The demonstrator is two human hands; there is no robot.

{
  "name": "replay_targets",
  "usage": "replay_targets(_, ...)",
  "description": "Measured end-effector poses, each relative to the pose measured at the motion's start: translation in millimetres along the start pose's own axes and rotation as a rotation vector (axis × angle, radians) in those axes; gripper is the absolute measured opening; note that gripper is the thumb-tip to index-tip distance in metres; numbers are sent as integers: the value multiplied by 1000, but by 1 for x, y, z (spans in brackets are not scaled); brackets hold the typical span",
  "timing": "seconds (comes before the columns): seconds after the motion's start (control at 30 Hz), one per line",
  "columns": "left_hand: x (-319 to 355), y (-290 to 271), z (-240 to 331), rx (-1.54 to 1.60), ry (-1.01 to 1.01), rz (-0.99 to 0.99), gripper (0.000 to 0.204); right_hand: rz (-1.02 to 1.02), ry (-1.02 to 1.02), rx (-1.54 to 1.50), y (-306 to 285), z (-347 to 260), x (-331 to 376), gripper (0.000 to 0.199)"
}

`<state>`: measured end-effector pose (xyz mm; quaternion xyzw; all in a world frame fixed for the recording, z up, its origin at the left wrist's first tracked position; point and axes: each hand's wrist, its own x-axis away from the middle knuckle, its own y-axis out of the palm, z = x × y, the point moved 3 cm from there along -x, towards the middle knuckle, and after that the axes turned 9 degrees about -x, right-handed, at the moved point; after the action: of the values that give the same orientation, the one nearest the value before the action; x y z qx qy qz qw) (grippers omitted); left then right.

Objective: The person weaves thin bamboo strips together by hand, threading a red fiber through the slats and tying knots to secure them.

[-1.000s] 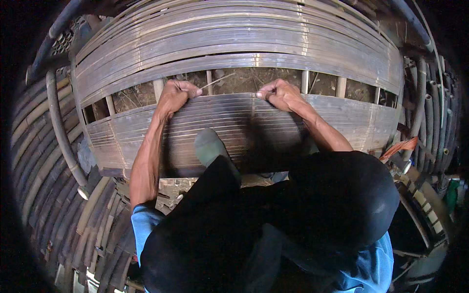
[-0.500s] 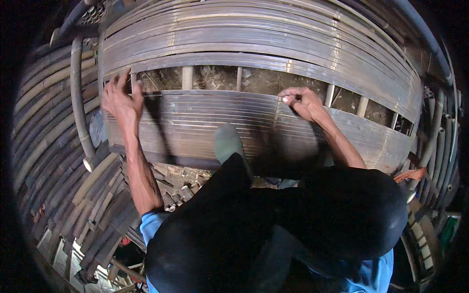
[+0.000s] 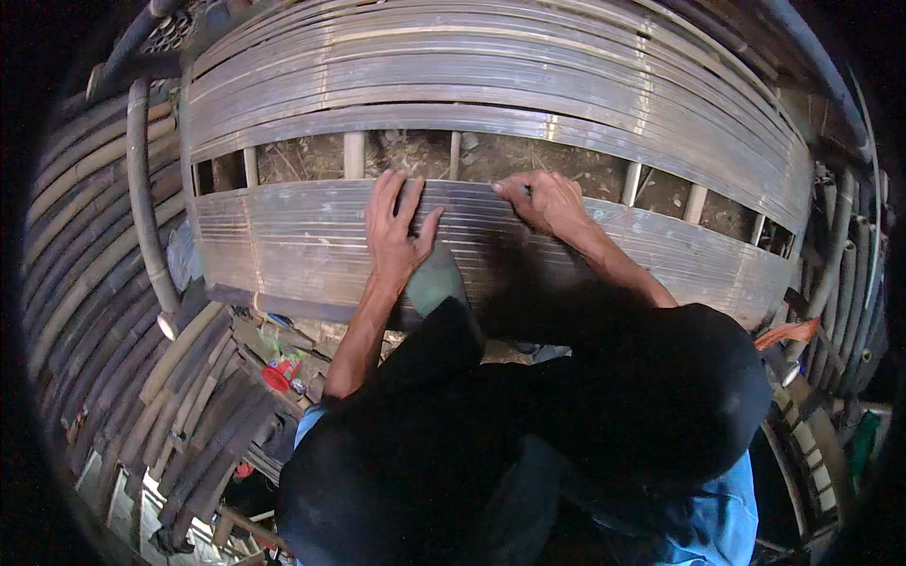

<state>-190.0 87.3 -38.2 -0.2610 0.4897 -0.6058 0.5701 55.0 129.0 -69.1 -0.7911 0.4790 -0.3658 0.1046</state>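
Note:
A panel of narrow bamboo slats, set side by side, lies across in front of me. My left hand rests on it with fingers spread, the fingertips at its far edge. Further right, my right hand is closed at that same edge, fingers curled and thumb pointing left. Whether a slat or something small is pinched in it cannot be made out. My foot in a green covering presses on the slats beside my left wrist. Past an open gap lies a second, wider bamboo-slat panel.
Crossbars span the gap, with littered ground below. Bamboo poles are stacked at the left, behind an upright pole. A red object lies low on the left. An orange cloth strip hangs at the right.
My left hand has moved right from the panel's left end to its middle. My right hand has slid a little left along the edge.

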Motion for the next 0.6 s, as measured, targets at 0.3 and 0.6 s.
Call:
replay_targets(0.3,6,9,-8,-170,86,-32,23,-74,86,49,2,-2,1,41)
replay_targets(0.6,-19,-19,3,72,-276,-795,15,-119,154,-51,-8,-11,4,51)
